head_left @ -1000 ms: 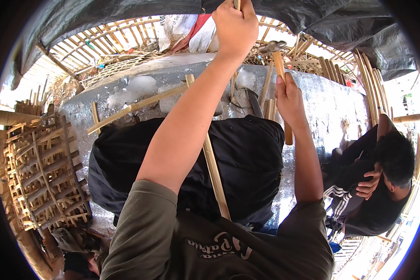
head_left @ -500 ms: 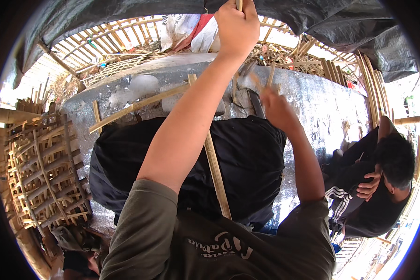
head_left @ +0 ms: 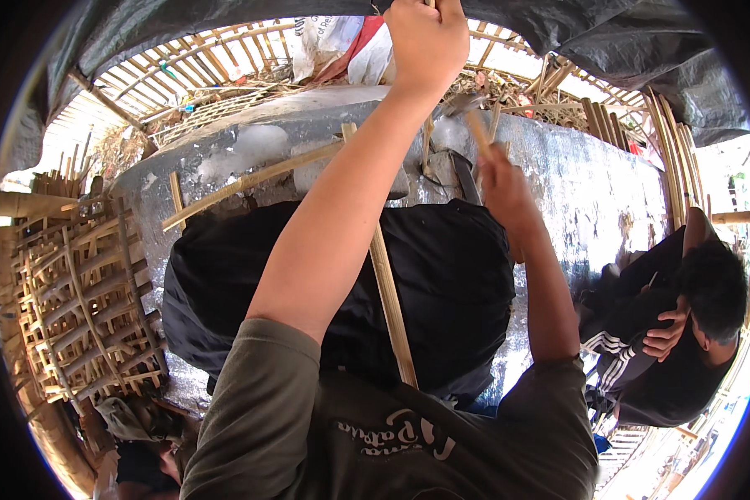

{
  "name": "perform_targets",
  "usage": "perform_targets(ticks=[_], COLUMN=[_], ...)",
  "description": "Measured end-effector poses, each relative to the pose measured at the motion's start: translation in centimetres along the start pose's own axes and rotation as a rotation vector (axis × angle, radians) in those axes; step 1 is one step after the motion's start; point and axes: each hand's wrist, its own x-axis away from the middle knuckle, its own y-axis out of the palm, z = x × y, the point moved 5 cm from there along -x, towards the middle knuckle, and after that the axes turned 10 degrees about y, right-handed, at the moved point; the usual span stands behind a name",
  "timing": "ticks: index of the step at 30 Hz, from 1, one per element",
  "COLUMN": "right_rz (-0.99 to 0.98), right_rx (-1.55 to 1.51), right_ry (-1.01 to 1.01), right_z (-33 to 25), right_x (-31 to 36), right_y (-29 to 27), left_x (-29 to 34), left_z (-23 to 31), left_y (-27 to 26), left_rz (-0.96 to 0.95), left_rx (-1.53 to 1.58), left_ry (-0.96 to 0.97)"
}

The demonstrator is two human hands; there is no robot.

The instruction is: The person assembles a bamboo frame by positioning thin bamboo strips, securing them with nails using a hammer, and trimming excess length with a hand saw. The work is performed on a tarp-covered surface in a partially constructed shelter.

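My left hand (head_left: 429,43) is raised at the top of the view, its fingers closed round a bamboo strip (head_left: 431,3) that is mostly cut off by the picture's edge. In my right hand (head_left: 507,196) is a hammer (head_left: 478,132), its head up beside my left forearm. A long bamboo slat (head_left: 389,304) runs from under that forearm down to my shirt, over black cloth (head_left: 442,283) on my lap. Beyond the cloth lies another slat (head_left: 267,173) with short pieces across its ends. My forearm hides where the slats meet.
A stack of bamboo lattice panels (head_left: 83,304) stands at the left. To the right a person (head_left: 642,367) in black sits with a hand on one arm. A dark blade-like piece (head_left: 467,177) lies on the grey surface (head_left: 592,187). Dark sheeting (head_left: 625,58) hangs overhead.
The hammer and my right hand have moved slightly up and to the right, away from my left forearm. My left hand keeps its grip at the top.
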Motion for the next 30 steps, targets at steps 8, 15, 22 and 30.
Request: perform_targets(ticks=[8, 15, 22, 30], right_rz=[0.010, 0.044, 0.109, 0.163], right_rx=[-0.057, -0.041, 0.186, 0.244], right_ry=[0.100, 0.114, 0.229, 0.486], right_z=[2.4, 4.2, 15.7, 23.0], right_x=[-0.1, 0.1, 4.4, 10.2], right_y=[0.2, -1.7, 0.0, 1.1], left_x=[0.4, 0.5, 0.2, 1.4], left_z=[1.1, -0.6, -1.4, -1.5], left_y=[-1.2, -3.3, -9.1, -17.6], left_rz=[-0.002, -0.065, -0.126, -0.228], left_rx=[-0.057, 0.173, 0.296, -0.097], left_ry=[-0.063, -0.238, -0.178, -0.471])
